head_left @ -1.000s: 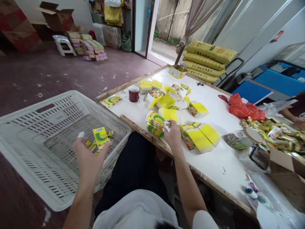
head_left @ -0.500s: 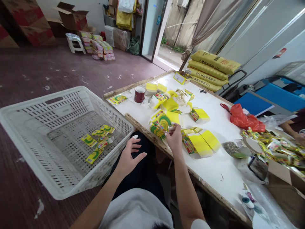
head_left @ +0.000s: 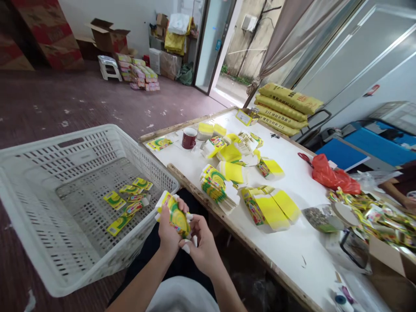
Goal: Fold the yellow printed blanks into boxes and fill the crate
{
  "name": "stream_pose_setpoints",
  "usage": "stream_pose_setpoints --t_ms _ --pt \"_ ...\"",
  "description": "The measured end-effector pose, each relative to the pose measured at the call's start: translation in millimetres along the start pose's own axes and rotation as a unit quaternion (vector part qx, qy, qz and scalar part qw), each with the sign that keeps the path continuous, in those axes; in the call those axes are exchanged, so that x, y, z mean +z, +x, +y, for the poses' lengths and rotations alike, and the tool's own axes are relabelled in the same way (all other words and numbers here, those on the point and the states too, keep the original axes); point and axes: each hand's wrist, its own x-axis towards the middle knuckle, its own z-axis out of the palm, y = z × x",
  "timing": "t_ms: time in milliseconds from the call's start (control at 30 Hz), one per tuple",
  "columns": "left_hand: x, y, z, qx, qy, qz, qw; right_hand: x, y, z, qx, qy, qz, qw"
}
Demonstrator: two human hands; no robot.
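Note:
A small yellow-and-green printed carton [head_left: 176, 216] is held over my lap, between the basket and the table. My left hand [head_left: 169, 232] wraps round its left side, thumb on the printed face. At the carton's lower right end, my right hand [head_left: 202, 245] pinches the edge, with white covers on some fingertips. On the table edge lies a fanned stack of similar cartons [head_left: 214, 184], apart from both hands. Several flat cartons [head_left: 125, 208] rest on the bottom of the white plastic basket [head_left: 94, 271] to my left.
The white table [head_left: 294, 255] has a wooden edge and bears more yellow cartons [head_left: 271, 208], a dark red mug [head_left: 189, 138] and a red plastic bag [head_left: 334, 175]. Another person's hand [head_left: 407, 203] is at the far right, by a heap of packets [head_left: 383, 212]. Yellow sacks [head_left: 281, 108] are stacked behind.
My right hand has left the stack on the table, and a carton is now in both hands over my lap. My left hand has closed round it. The view has shifted slightly.

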Motion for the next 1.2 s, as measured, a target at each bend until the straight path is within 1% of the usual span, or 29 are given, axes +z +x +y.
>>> stream_pose_setpoints --t_ms 67,133,233,300,367,467,533,633,733,833,933,1000,1033,1067,1100,1133,1167,1200 --pt "-6.0 3 -3 0.007 0.038 0.028 0.999 0 2 1 0.003 -0.024 -0.013 1.0" --pt "-11.5 3 -6 0.006 0.083 0.034 0.996 -1 4 3 -0.003 -0.039 -0.014 0.999" --pt "-15.7 -1 -10 0.004 0.116 -0.009 0.993 -7 6 6 -0.012 -0.038 0.017 0.999" --pt "-15.7 -5 -13 0.002 0.112 -0.039 0.993 -14 6 5 -0.027 -0.017 0.05 0.998" --pt "-15.6 -7 -16 -0.017 0.114 -0.06 0.991 -21 6 4 -0.037 0.013 0.07 0.997" --pt "-19.6 -8 -20 -0.057 0.133 -0.058 0.988 -29 6 2 -0.036 0.042 0.072 0.996" --pt "-24.7 -8 -21 -0.062 0.135 -0.041 0.988 -31 7 3 -0.032 0.059 0.077 0.995" --pt "-30.8 -8 -19 -0.056 0.132 -0.048 0.989 -33 7 6 -0.033 0.071 0.101 0.992" --pt "-33.1 -8 -14 -0.025 0.119 -0.04 0.992 -36 5 11 -0.054 0.03 0.104 0.993" --pt "-36.2 -3 -12 0.016 0.138 -0.01 0.99 -38 3 16 -0.092 -0.02 0.089 0.992" --pt "-43.1 4 -4 0.024 0.18 -0.017 0.983 -43 1 20 -0.148 -0.069 0.092 0.982" --pt "-48.2 8 10 0.038 0.191 -0.037 0.98 -50 1 18 -0.196 -0.121 0.102 0.968" --pt "-50.2 9 20 0.052 0.199 -0.055 0.977 -54 0 16 -0.217 -0.158 0.097 0.958" --pt "-51.5 10 31 0.066 0.216 -0.082 0.971 -57 -1 12 -0.236 -0.2 0.084 0.947" --pt "-52.0 10 41 0.072 0.25 -0.123 0.958 -60 -3 7 -0.253 -0.246 0.063 0.934" --pt "-51.5 9 49 0.061 0.303 -0.171 0.936 -61 -4 1 -0.268 -0.292 0.037 0.917" --pt "-50.1 7 54 0.033 0.367 -0.218 0.904 -61 -6 -4 -0.283 -0.332 0.013 0.9" --pt "-48.0 5 56 -0.01 0.431 -0.26 0.864 -60 -7 -9 -0.299 -0.362 -0.007 0.883"
